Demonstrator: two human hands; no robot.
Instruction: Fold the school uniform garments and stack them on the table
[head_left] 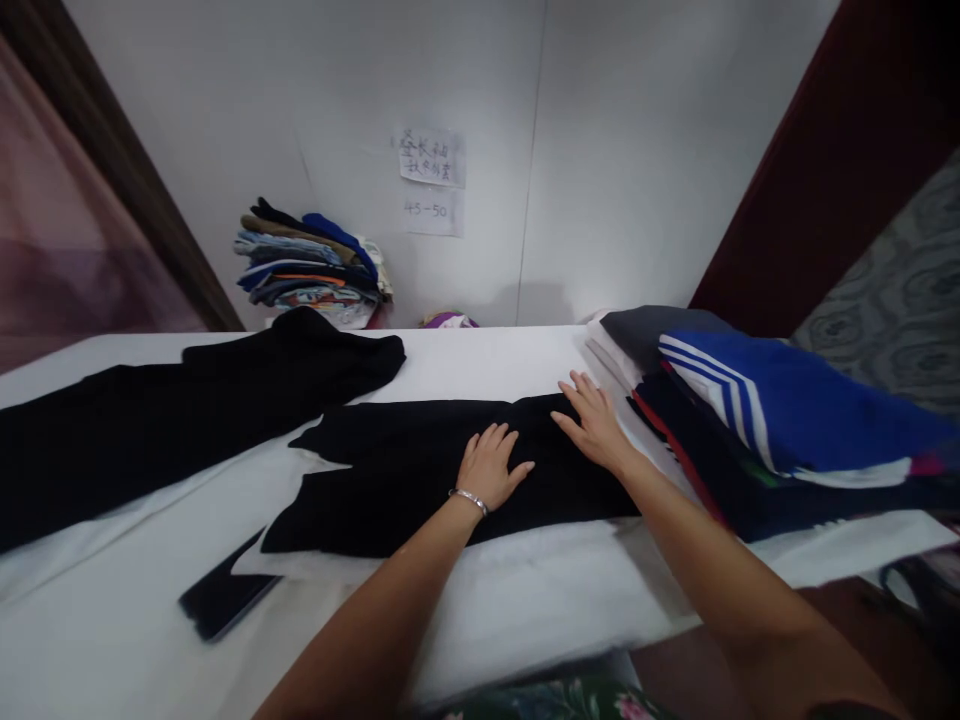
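A pair of black trousers (375, 505) lies flat across the white-covered table (480, 360), its two leg ends spread apart at the left. My left hand (491, 468), with a silver bracelet at the wrist, rests palm down on the middle of the black cloth. Fingers spread, my right hand (592, 420) lies flat near the far right part of the trousers. Neither hand grips anything. White cloth shows under the trousers' left end, partly over a dark phone-like flat object (229, 590).
Another black garment (187, 400) lies along the left. Folded clothes, a blue one with white stripes (810, 410) on top, are piled at the right. A tall clothes stack (311, 265) stands beyond the far edge, by a wall with handwritten paper signs (433, 160).
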